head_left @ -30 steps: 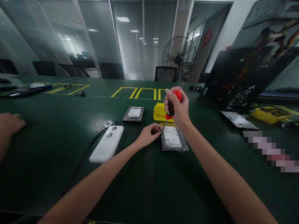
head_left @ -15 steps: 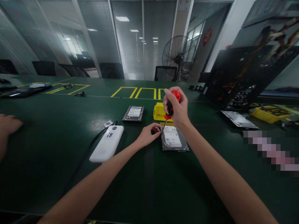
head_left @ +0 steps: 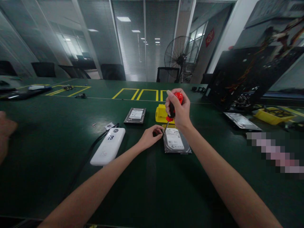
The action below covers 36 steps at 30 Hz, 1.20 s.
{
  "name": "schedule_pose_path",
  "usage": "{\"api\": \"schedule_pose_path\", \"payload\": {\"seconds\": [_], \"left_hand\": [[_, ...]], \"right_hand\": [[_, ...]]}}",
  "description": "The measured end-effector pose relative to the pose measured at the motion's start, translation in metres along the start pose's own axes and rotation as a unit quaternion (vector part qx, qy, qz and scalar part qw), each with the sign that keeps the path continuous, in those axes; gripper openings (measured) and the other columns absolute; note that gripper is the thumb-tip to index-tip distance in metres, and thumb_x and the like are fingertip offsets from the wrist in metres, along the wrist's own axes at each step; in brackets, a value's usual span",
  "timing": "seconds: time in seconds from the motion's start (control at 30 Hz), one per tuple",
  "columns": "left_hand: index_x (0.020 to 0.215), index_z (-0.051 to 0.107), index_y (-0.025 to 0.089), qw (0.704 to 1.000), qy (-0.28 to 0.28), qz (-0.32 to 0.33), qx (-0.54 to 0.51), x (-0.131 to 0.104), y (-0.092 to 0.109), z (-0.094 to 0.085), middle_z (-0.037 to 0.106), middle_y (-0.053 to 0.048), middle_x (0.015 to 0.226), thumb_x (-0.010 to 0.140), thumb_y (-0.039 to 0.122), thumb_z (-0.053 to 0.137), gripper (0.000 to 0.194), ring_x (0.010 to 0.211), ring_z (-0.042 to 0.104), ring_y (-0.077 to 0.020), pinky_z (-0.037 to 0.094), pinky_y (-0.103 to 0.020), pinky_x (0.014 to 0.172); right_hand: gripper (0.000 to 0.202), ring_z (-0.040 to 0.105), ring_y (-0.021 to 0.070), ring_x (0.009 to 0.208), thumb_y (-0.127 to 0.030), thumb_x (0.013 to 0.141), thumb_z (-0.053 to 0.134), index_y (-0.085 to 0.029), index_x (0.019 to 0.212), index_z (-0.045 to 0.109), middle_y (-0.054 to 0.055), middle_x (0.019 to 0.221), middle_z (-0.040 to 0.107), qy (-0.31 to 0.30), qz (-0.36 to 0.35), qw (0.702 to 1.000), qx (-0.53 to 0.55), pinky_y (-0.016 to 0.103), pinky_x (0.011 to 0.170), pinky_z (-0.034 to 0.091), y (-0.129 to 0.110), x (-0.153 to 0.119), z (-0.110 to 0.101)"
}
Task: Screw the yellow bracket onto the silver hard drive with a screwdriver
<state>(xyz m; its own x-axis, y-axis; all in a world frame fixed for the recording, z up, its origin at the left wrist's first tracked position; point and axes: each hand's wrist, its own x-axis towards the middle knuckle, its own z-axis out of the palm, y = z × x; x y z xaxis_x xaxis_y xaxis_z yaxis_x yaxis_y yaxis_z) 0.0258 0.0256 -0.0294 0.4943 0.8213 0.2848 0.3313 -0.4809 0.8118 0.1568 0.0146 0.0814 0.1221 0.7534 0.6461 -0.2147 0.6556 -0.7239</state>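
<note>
My right hand [head_left: 180,107] is wrapped round the red and black handle of a screwdriver [head_left: 169,119], which slants down to the left. Its tip ends at the left edge of a hard drive [head_left: 177,142] lying label up on the green table. My left hand [head_left: 150,136] is pinched beside that tip, thumb and forefinger together; whatever they hold is too small to make out. Just behind the drive stands a small yellow box [head_left: 161,114], partly hidden by my right hand. A second hard drive [head_left: 135,115] lies further back to the left.
A white power bank [head_left: 108,147] with a black cable lies left of my left forearm. On the right are a metal-topped part [head_left: 242,121], a yellow tray [head_left: 273,116] and an open black computer case [head_left: 247,72]. Another person's hand [head_left: 7,126] rests at the left edge.
My hands, the screwdriver and the hard drive keep nearly the same pose. The other person's hand at the left edge has shifted slightly left and up.
</note>
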Motion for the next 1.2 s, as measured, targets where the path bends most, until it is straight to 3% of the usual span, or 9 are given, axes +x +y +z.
{"api": "schedule_pose_path", "payload": {"seconds": [0.37,1.2], "left_hand": [[0.104,0.059,0.018,1.0,-0.001,0.003,0.003,-0.0008,0.0016,-0.0011,0.064,-0.002,0.086,0.078,0.016,0.059,0.026,0.082,0.06,-0.0148,0.047,-0.031,0.08],[0.105,0.059,0.018,1.0,-0.002,0.0,0.001,0.0002,-0.0003,0.0001,0.064,-0.002,0.085,0.079,0.018,0.057,0.026,0.08,0.059,-0.0145,0.046,-0.03,0.078]], "right_hand": [[0.027,0.04,0.0043,0.041,-0.045,0.077,0.064,-0.024,0.079,0.047,-0.007,0.057,0.046,0.027,-0.007,1.0,-0.005,0.017,0.034,0.031,-0.005,0.004,-0.0038],[0.023,0.041,0.0035,0.04,-0.04,0.079,0.063,-0.023,0.079,0.047,-0.008,0.057,0.047,0.005,0.004,1.0,-0.004,0.017,0.034,0.03,0.0008,0.0024,-0.003]]}}
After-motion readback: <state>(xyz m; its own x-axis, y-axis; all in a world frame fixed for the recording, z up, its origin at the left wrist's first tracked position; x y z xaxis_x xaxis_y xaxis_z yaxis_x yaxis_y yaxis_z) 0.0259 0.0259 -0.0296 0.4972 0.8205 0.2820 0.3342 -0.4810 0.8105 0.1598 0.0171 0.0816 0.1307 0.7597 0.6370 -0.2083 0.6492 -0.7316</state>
